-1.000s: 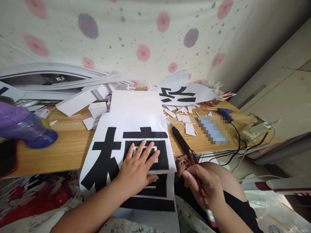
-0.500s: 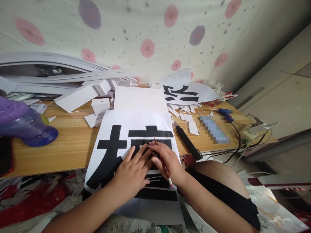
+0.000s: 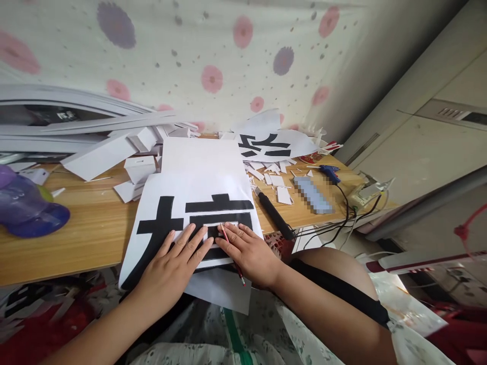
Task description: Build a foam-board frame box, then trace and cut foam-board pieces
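Hands now side by side on lettered sheet (image 3: 182, 186), no longer overlapping; likely steadying it.
Right hand (image 3: 249, 256) holds pencil (image 3: 240, 272) in thumb crook; left hand (image 3: 177, 263) flat, fingers apart. Right of sheet: black-handled cutter (image 3: 274, 215) on wooden table (image 3: 95, 223); beyond sheet, floral curtain (image 3: 182, 86).

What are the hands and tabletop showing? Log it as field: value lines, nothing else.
Left hand: left hand laid with spread fingers on the lettered sheet
Right hand: right hand holding a red pencil over the same sheet
Sheet: white, bold black strokes, overhanging the table's near edge
Right of sheet: black-handled tool, white offcuts, blue glue gun
Left of sheet: purple-blue container
Behind: second lettered sheet
Unclear: pixelated blue item
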{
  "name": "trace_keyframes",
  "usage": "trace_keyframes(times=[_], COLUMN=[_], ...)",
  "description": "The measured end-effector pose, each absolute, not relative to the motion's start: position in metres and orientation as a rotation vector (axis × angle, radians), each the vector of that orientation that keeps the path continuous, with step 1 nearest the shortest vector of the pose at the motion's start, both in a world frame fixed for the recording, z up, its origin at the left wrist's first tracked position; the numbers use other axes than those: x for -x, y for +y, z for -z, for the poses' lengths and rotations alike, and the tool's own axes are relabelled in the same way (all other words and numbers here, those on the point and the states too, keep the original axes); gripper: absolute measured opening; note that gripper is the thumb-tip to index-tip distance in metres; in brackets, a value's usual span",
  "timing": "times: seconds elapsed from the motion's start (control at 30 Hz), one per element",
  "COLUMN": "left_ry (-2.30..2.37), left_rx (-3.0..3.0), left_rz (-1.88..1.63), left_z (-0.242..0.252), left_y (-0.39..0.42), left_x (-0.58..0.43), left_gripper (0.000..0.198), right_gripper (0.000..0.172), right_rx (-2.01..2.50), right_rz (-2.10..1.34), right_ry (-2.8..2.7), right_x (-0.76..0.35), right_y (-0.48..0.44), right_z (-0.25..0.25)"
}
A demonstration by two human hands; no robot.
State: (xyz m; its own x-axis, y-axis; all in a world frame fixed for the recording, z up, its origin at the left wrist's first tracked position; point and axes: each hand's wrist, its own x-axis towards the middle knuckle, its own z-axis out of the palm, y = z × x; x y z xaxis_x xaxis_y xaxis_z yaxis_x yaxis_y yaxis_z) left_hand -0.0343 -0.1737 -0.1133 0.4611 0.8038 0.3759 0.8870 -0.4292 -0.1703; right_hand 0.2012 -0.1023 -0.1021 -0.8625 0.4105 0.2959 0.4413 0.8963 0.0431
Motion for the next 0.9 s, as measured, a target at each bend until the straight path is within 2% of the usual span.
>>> trace_keyframes(times=[0.1,0.23,0.33,0.43,0.57,0.73,0.8,0.9], left_ry=[-1.471,-1.521,-1.457,-1.448,-1.525,-1.52,-1.567,-1.636], left_rx=[2.393,2.418,2.495,2.574,2.557,2.466,2.402,2.328], left_rz=[0.327,0.31,0.28,0.272,0.34,0.445,0.489,0.535], left_z=[0.114,0.114,0.106,0.095,0.092,0.103,0.106,0.108], left_y=[-0.176,-0.177,-0.17,-0.157,-0.142,-0.14,-0.143,-0.147], left_x=[0.024,0.012,0.013,0.021,0.028,0.028,0.027,0.026], left_gripper=[0.045,0.05,0.058,0.061,0.045,0.063,0.066,0.066], right_gripper=[0.039,0.043,0.047,0.059,0.037,0.042,0.035,0.015], right_rx=[0.65,0.746,0.81,0.762,0.61,0.703,0.826,0.964], right_rz=[0.191,0.118,-0.044,-0.296,-0.61,-0.875,-0.909,-0.969], right_ry=[-2.787,-2.776,-2.766,-2.644,-2.237,-1.778,-1.665,-1.604], right_x=[-0.211,-0.22,-0.221,-0.219,-0.203,-0.161,-0.147,-0.134], right_y=[-0.098,-0.097,-0.1,-0.103,-0.1,-0.091,-0.088,-0.086], right_z=[0.102,0.1,0.096,0.088,0.078,0.081,0.087,0.093])
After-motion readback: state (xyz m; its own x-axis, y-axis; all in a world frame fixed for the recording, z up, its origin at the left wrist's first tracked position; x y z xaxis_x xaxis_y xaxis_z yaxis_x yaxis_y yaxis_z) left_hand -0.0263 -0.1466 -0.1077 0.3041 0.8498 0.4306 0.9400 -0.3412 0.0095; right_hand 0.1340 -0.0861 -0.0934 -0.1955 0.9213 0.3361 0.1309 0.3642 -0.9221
